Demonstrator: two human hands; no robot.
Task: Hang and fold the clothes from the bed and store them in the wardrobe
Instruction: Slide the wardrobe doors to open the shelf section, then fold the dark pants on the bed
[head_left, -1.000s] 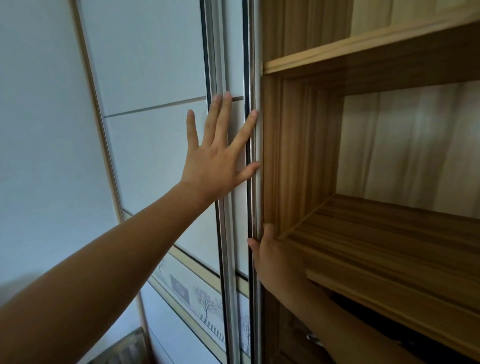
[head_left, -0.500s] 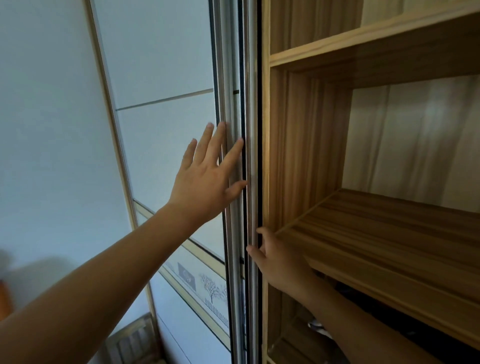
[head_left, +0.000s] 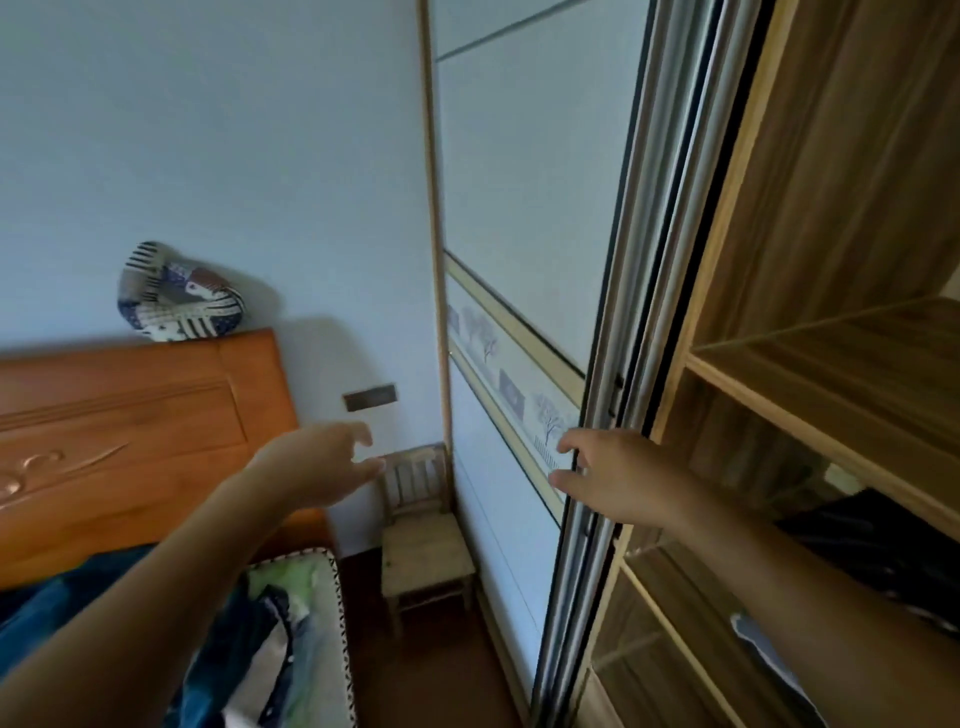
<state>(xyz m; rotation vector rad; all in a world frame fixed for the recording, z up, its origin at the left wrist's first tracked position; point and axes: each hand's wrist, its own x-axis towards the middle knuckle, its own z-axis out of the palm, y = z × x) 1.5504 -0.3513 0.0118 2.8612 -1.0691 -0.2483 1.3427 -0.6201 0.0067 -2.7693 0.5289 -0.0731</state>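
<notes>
The wardrobe's white sliding door (head_left: 519, 208) stands pushed to the left, so the wooden shelves (head_left: 831, 374) are exposed. My right hand (head_left: 618, 478) is at the door's metal edge with thumb and fingers spread and loosely bent, holding nothing. Away from the door, my left hand (head_left: 322, 462) hangs in the air in front of the wall, fingers relaxed and empty. Dark clothes (head_left: 883, 545) lie on a lower shelf behind my right forearm. Blue clothing (head_left: 78, 597) lies on the bed (head_left: 296, 623) at the lower left.
An orange wooden headboard (head_left: 130, 441) carries a patchwork cushion (head_left: 176, 296) on top. A small wooden chair (head_left: 421, 540) stands in the corner between bed and wardrobe. A wall plate (head_left: 370, 397) sits above it. Dark floor runs along the wardrobe's foot.
My left hand has come off the door and dropped to the left. My right hand stays at the door edge. My view has swung down and left, bringing the bed and chair into sight.
</notes>
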